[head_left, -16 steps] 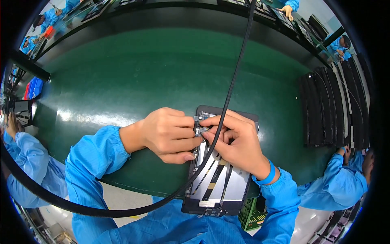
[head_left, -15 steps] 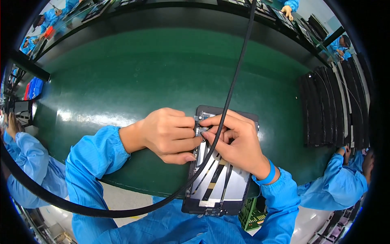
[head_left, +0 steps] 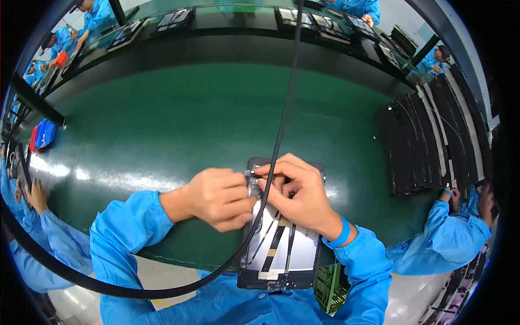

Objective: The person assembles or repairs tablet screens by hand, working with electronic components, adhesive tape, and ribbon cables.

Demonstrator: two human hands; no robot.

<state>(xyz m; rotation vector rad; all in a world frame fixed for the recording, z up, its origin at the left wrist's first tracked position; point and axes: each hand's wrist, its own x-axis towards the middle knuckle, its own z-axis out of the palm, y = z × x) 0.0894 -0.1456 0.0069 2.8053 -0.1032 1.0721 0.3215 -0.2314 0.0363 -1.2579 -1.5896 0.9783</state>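
An opened tablet [head_left: 303,250], with a dark frame, silver battery surface and several black and tan flat ribbon cables, lies before me, its near end past the bench edge. My left hand [head_left: 219,199] is closed beside the tablet's upper left side, fingers curled; whatever it holds, if anything, is hidden. My right hand [head_left: 298,195] reaches over the tablet, thumb and forefinger pinched at the upper left corner beside small silver parts [head_left: 250,173]. What lies in that pinch is too small to make out. A black cable [head_left: 281,122] crosses in front of the right hand.
The green bench [head_left: 162,119] spreads beyond my hands. Black padded panels [head_left: 433,141] stand stacked at the right, and blue and red bins [head_left: 45,134] sit far left. Several opened tablets [head_left: 325,24] rest on the far shelf. Co-workers in blue sleeves [head_left: 441,238] work on both sides.
The view has tilted up, showing more of the far shelf. My left hand has drawn slightly away from the tablet's corner, while the right hand keeps its pinch there.
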